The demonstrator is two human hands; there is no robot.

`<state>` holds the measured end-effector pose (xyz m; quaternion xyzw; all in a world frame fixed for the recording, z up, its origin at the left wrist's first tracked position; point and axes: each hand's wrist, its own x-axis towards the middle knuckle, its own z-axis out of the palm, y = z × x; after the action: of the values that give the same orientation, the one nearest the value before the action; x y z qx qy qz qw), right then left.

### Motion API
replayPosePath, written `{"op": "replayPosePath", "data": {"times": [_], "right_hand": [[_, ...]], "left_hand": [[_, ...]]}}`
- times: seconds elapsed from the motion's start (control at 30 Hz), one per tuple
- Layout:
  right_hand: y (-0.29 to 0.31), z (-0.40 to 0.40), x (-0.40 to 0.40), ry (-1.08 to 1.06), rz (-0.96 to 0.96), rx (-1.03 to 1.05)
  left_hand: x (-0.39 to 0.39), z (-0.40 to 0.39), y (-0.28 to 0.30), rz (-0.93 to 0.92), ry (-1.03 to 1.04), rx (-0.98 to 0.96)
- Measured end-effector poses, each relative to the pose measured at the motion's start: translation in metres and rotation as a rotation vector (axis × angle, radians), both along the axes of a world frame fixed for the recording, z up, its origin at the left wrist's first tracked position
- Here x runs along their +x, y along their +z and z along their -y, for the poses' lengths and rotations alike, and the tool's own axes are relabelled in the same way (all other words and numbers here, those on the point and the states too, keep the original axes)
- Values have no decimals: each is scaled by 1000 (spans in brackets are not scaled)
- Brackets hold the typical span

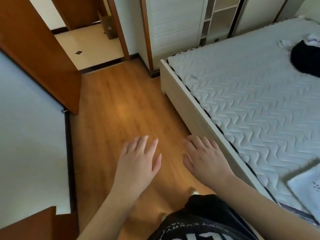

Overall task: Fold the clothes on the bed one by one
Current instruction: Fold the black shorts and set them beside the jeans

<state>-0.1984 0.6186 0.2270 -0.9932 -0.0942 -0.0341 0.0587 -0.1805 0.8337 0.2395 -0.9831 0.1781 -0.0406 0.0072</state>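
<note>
Stood on the wooden floor [121, 104] beside the bed [251, 94], facing along its left edge. Held the left hand [138, 156] and right hand [204, 156] out palm-down over the floor, fingers straight and slightly spread, gripping nothing. Kept the right hand just beside the pale bed frame [194, 108], apart from the mattress. Left a dark garment [306, 58] heaped at the far right of the mattress, white clothes [311, 38] touching it behind. Left a folded white piece [306, 186] at the near right edge. Had an open wooden door [43, 54] on the far left, a strip of floor between it and the bed corner.
</note>
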Motion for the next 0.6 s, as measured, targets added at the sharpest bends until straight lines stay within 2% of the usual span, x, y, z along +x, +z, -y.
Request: {"op": "replayPosePath", "data": {"times": [0.17,0.6], "right_hand": [[-7,-13,68,57,17,-18],[-13,-2,303,124,-17,34]], "left_hand": [[58,-7,-11,52,5,-10],[264,6,-7,-55,117,2]]}}
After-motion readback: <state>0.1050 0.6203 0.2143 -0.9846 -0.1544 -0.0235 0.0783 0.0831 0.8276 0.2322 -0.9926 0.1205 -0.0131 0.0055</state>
